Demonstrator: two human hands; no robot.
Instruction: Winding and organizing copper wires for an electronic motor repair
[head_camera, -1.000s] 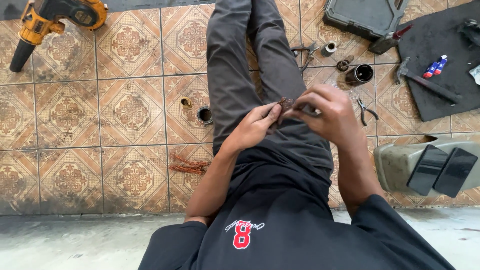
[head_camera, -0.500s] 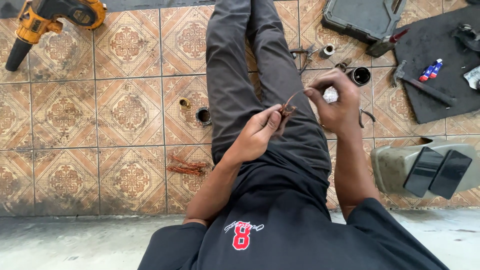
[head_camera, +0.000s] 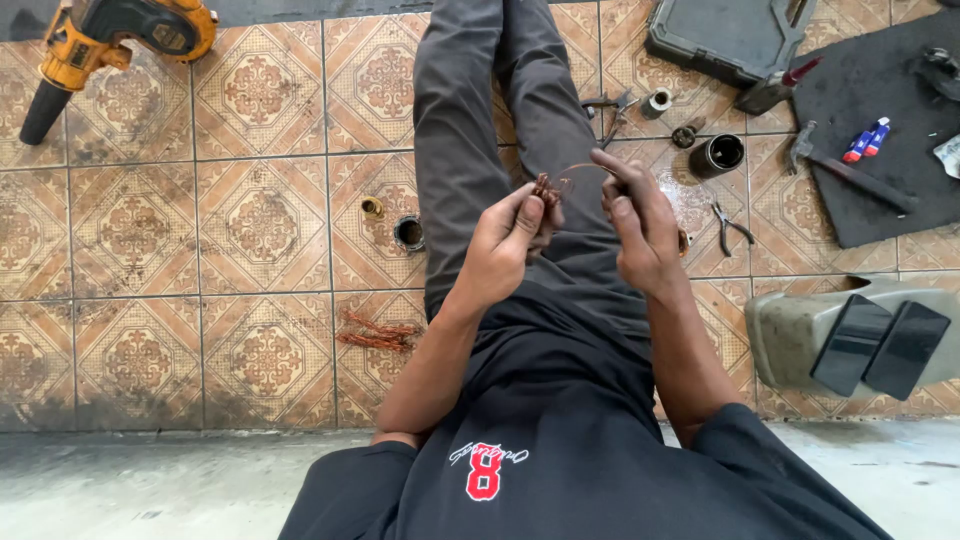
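Copper wire (head_camera: 560, 180) pinched by fingers of both hands; pliers (head_camera: 730, 222), hammer (head_camera: 850, 172) rt; wire scraps (head_camera: 378, 332) lt.

blue-red tube (head_camera: 866, 139) | on dark mat (head_camera: 880, 200), top right | white packet (head_camera: 949, 155) | right edge

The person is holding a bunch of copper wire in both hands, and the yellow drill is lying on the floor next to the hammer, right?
Not quite. The head view shows the yellow drill lying far from the hammer, at the opposite side of the tiled floor. The rest holds: the left hand and right hand hold the copper wire.
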